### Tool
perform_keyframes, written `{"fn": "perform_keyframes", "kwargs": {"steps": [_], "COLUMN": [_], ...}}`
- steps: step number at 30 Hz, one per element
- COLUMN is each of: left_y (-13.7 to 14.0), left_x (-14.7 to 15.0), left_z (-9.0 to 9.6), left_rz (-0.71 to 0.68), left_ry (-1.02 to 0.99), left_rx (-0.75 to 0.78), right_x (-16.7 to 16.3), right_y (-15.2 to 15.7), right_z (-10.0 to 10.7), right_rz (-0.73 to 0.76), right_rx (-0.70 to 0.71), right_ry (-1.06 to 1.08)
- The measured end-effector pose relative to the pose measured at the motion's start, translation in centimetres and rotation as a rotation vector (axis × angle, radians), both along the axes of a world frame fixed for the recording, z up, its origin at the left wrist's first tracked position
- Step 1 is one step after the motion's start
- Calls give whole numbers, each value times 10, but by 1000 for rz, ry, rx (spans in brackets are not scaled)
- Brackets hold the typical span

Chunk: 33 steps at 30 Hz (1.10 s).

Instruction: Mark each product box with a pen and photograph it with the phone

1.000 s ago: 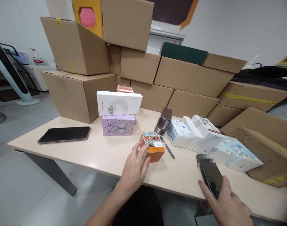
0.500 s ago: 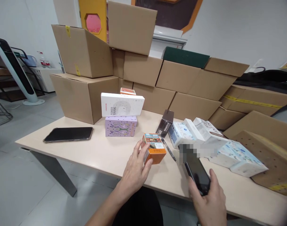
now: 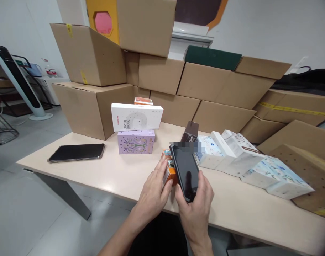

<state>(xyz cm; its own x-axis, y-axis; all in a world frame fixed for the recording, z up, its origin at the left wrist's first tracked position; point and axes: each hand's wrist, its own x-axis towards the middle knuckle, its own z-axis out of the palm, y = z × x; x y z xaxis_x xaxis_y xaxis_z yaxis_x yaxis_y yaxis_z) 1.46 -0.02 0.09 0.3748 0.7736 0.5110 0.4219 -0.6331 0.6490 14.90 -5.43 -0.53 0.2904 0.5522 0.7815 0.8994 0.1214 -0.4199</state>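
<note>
My right hand (image 3: 195,202) grips a black phone-like handheld device (image 3: 187,172) by its lower end, its screen facing up. The device's top is blurred out. It overlaps the right part of a small orange box (image 3: 166,155) with printed pictures, which stands on the table. My left hand (image 3: 154,186) is closed on that box, fingers along its left side and thumb at the front. I cannot tell whether the device touches the box. Behind the box stands a dark brown box (image 3: 190,128), partly hidden.
On the table (image 3: 119,177), a black phone (image 3: 77,152) lies at left. A white power bank box (image 3: 137,117) rests on a purple patterned box (image 3: 137,142), an orange box (image 3: 143,101) behind. Tissue packs (image 3: 211,151) line the right. Stacked cartons (image 3: 162,74) wall the back.
My right hand has moved left with the device, which now covers part of the orange box and the pen. My left hand stays at the box. The view has shifted slightly.
</note>
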Motion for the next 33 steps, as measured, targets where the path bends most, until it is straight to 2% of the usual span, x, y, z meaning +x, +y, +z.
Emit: {"fn": "perform_keyframes", "kwargs": {"steps": [11,20,27,33], "left_y": [10,19,23,16], "left_x": [8,13,13,13], "left_z": [3,7,4,-1], "left_rz": [-9,-27,-35,23], "left_ry": [-99,-165,-146,-101], "left_rx": [-41,-27,46,183], "right_x": [-3,-6,-6,-7], "right_y": [-10,-11,-11,-12], "right_z": [8,9,9,8], "right_rz": [28,36,36,31], "right_rx": [-67,-53,-59,-54], "right_ry": [7,-5,3,16]}}
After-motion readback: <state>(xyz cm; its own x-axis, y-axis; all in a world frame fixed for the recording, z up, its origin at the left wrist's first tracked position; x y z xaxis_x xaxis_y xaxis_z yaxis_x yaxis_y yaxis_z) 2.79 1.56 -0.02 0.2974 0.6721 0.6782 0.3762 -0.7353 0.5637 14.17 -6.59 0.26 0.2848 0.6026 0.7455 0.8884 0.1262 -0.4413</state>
